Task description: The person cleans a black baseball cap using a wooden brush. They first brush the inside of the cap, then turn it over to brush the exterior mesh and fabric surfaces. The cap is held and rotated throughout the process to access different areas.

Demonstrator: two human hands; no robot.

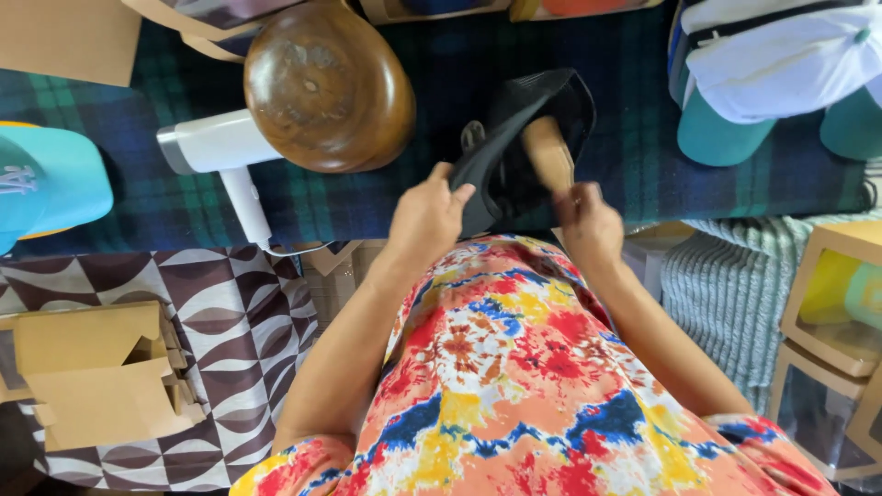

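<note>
A black cap [528, 138] sits at the near edge of a table covered with a dark blue and green plaid cloth [643, 138], held up off the cloth between the person's two hands. Its open underside faces the camera, and a light wooden tool [548, 152] pokes into the crown from below.

The left hand [427, 216] pinches the cap's lower left edge, thumb on top and fingers curled under the fabric, closed tight on it. The right hand [588, 225] is wrapped around the near end of the wooden tool, fingers folded over it, with the tool's far end inside the cap.

Just left of the cap stands a rounded, dark wooden hat block [326, 87], glossy on top. A white handheld steamer [220, 152] lies beside the block, touching its lower left side, with its handle pointing toward the person and a cord trailing off the table edge.

At the far right of the table lie a white cap [781, 55] and a teal cap [717, 138], the white one partly over the teal. A bright blue cap [46, 184] rests at the left edge.

Below the table, on the left, folded cardboard boxes [96, 372] lie on a brown and white patterned surface [239, 321]. On the right, window boxes [831, 312] stand beside a pale ribbed fabric [726, 285].
</note>
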